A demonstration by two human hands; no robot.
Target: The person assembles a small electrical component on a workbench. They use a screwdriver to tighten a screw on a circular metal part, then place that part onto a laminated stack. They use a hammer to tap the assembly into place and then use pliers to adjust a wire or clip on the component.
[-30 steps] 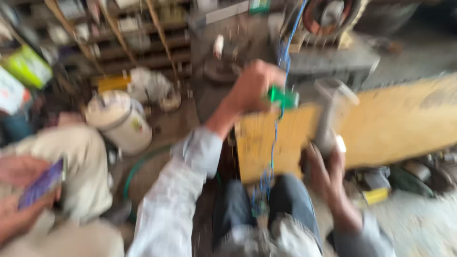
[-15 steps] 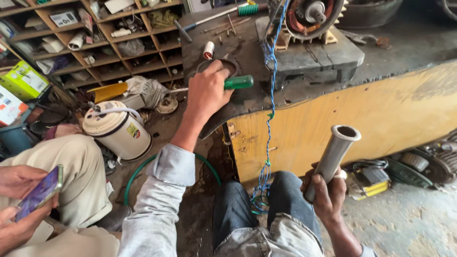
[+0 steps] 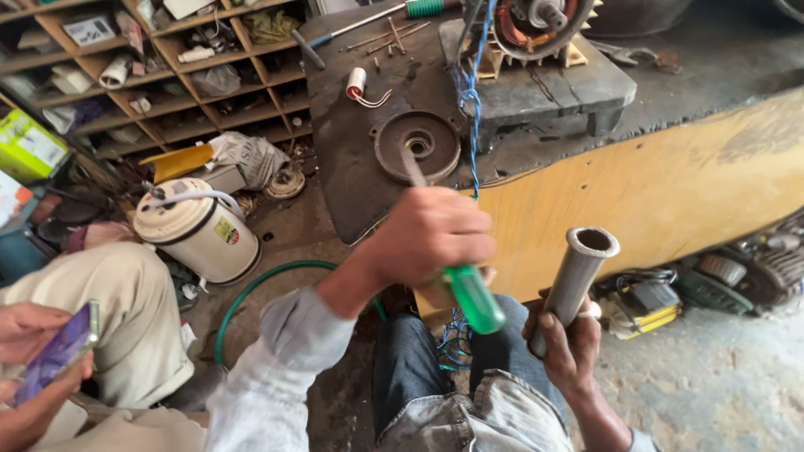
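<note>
In the middle of the frame the left hand (image 3: 431,238) was closed in a full fist around a screwdriver (image 3: 456,268), its green handle sticking out below the fingers toward the lower centre and its thin metal shaft rising up and left toward a round, rusty metal plate (image 3: 417,146) that lay on the dark workbench (image 3: 352,167). The shaft's tip appeared to lie over that plate, though whether it touched could not be told.

At the lower right the right hand (image 3: 565,343) was wrapped around the lower end of a grey metal pipe (image 3: 578,272), the fingers curled tight on it. The pipe stood tilted, its open mouth up and to the right, in front of the bench's yellow side panel (image 3: 670,192). The 2 hands were near each other but apart, above the person's jeans-clad knees (image 3: 452,377).

A blue cord (image 3: 469,109) hung from the top of the frame down over the bench edge, passing just beside the fist. At the top centre sat an electric motor (image 3: 536,21) on a block, and a second green-handled screwdriver (image 3: 368,21) lay on the bench to its left.

At the left a white canister (image 3: 197,230) stood on the floor with a green hose (image 3: 260,285) curving beside it. In the lower left corner another person's hands held a phone (image 3: 59,351). Cluttered wooden shelves (image 3: 167,75) filled the upper left.
</note>
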